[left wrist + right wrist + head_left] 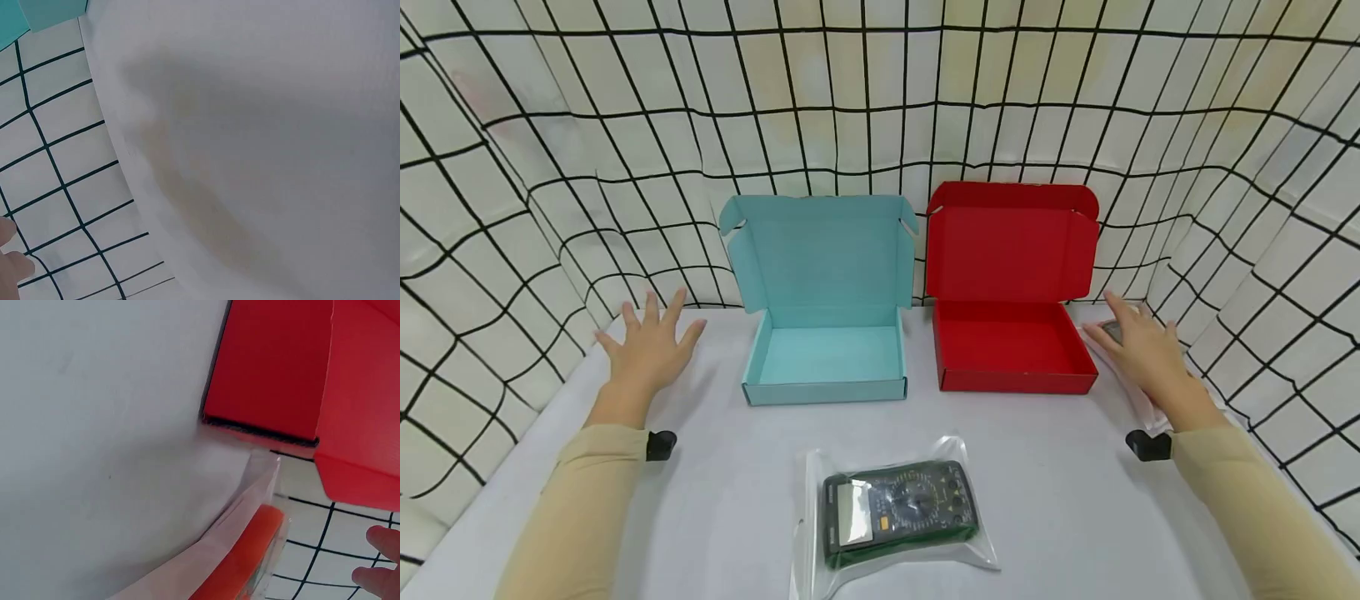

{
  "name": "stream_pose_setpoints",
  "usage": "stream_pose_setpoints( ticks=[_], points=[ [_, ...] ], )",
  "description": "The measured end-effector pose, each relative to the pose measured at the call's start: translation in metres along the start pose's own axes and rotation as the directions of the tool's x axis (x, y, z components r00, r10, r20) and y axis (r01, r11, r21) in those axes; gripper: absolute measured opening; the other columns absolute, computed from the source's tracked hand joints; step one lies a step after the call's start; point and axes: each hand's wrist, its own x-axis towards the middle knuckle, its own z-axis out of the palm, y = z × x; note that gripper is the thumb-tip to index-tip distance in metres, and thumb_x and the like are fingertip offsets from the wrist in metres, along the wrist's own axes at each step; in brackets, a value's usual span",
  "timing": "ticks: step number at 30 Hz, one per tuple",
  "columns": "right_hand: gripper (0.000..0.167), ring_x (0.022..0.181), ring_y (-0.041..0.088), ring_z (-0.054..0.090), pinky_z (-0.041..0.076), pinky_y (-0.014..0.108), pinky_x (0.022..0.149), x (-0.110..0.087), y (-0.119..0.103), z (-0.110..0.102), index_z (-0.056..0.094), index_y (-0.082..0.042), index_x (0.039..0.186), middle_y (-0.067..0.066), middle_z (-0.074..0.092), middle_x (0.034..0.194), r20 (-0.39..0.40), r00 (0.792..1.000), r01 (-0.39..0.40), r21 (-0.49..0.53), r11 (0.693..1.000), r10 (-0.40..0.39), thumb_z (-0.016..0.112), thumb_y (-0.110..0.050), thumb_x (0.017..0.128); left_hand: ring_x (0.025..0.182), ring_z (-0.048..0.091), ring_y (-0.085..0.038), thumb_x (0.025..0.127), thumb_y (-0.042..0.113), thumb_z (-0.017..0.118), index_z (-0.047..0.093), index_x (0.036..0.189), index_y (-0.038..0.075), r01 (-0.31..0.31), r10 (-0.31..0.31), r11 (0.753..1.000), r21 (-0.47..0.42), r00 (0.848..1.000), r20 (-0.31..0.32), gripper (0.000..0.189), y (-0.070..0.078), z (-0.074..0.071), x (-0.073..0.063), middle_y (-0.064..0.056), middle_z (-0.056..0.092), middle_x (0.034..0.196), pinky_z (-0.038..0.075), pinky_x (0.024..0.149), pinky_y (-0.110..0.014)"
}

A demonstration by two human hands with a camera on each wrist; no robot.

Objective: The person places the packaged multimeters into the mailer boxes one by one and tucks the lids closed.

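My left hand, fingers spread, is over the table left of an open light-blue cardboard box. My right hand is extended at the right of an open red cardboard box. Beneath it, partly hidden by the hand, lies a clear plastic bag holding an orange-cased item. Fingertips of the right hand show at the edge of the right wrist view, apart from the bag there. In the near middle, a dark multimeter with a dial lies in another clear bag.
Both boxes have their lids raised at the back of the white table. Black netting over white sheeting surrounds the table behind and on both sides. The right-hand bag lies between the red box and the side netting.
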Motion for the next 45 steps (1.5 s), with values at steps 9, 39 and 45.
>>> stream_pose_setpoints(
  ticks=[9, 39, 45],
  points=[
    [0.072, 0.134, 0.058, 0.038, 0.022, 0.076, 0.110, -0.017, -0.021, 0.001, 0.026, -0.008, 0.162, 0.037, 0.043, 0.147, -0.036, 0.997, 0.070, 0.029, 0.997, -0.069, 0.047, -0.050, 0.106, 0.144, 0.012, -0.064, 0.107, 0.062, 0.022, 0.007, 0.166, 0.015, -0.028, 0.028, 0.999, -0.021, 1.000, 0.009, 0.077, 0.005, 0.004, -0.004, -0.036, 0.020, 0.160, -0.002, 0.106, -0.083],
    [0.057, 0.133, 0.035, 0.052, 0.051, 0.058, 0.098, -0.076, -0.130, 0.040, 0.054, -0.014, 0.149, 0.010, 0.056, 0.146, 0.140, 0.885, 0.353, 0.418, 0.837, -0.444, 0.072, -0.027, 0.097, 0.082, 0.054, -0.028, 0.110, 0.052, 0.035, 0.023, 0.163, 0.008, -0.133, 0.155, 0.976, -0.174, 0.981, 0.120, 0.070, 0.038, 0.022, -0.009, -0.019, 0.056, 0.110, 0.043, 0.063, -0.039],
    [0.057, 0.136, 0.032, 0.050, 0.047, 0.059, 0.103, -0.086, -0.147, 0.050, 0.053, -0.017, 0.150, 0.005, 0.055, 0.148, 0.203, 0.813, 0.424, 0.436, 0.794, -0.546, 0.067, -0.040, 0.099, 0.081, 0.056, -0.026, 0.109, 0.056, 0.036, 0.019, 0.164, 0.009, -0.134, 0.177, 0.969, -0.207, 0.962, 0.207, 0.074, 0.039, 0.020, -0.009, -0.020, 0.060, 0.111, 0.045, 0.065, -0.038]
  ],
)
